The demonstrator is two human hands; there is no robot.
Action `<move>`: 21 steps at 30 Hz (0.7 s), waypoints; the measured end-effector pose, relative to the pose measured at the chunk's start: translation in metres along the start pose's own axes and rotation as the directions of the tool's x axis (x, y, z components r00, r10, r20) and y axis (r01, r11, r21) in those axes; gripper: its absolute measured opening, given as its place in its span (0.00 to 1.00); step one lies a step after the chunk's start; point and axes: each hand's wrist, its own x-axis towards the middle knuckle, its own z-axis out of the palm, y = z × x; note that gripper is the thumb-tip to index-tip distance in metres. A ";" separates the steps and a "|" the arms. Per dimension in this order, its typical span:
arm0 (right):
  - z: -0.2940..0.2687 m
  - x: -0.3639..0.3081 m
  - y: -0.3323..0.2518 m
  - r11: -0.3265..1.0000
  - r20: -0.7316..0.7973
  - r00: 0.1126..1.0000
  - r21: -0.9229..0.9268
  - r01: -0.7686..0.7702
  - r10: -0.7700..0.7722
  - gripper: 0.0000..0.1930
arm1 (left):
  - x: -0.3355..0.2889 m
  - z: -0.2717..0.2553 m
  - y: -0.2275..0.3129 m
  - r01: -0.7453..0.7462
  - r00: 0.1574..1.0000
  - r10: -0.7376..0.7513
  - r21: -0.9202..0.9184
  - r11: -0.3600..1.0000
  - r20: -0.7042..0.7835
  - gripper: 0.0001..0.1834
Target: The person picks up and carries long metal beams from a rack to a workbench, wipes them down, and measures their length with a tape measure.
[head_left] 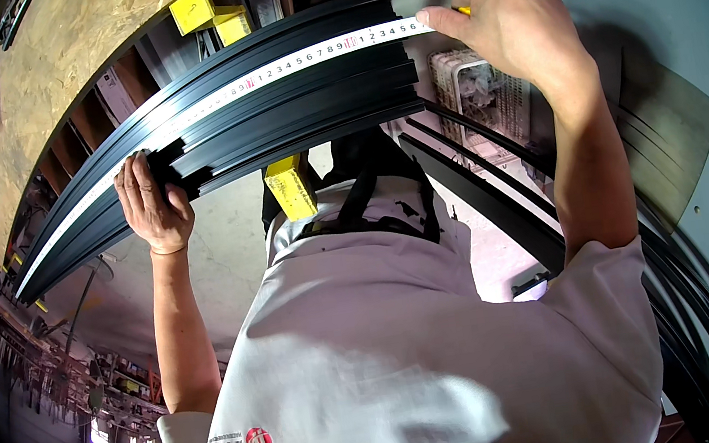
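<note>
A long black grooved profile [302,106], probably metal, lies across in front of me, its cut end toward the right. Along its upper side stretches a white measuring tape blade [296,65], which runs past that end into my right hand [517,26]. This hand is closed around the tape measure; only a bit of its yellow case [464,11] shows between the fingers. Farther left, my left hand [155,204] has its fingers bent together over the profile, touching it beside the tape, with the thumb at the near side. What lies beneath those fingertips is hidden.
Yellow blocks [291,188] sit under and beside the profile. A chipboard bench [83,33] with tools is at the far left. Beyond the profile's right end stands a white plastic crate [489,80]. More long black profiles [497,201] slant along my right, near a pale panel [698,19].
</note>
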 end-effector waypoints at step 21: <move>0.002 0.001 0.003 0.997 -0.055 0.995 -0.023 0.080 -0.081 0.25 | 0.000 0.000 -0.001 -0.022 1.000 0.022 -0.016 1.000 -0.018 0.27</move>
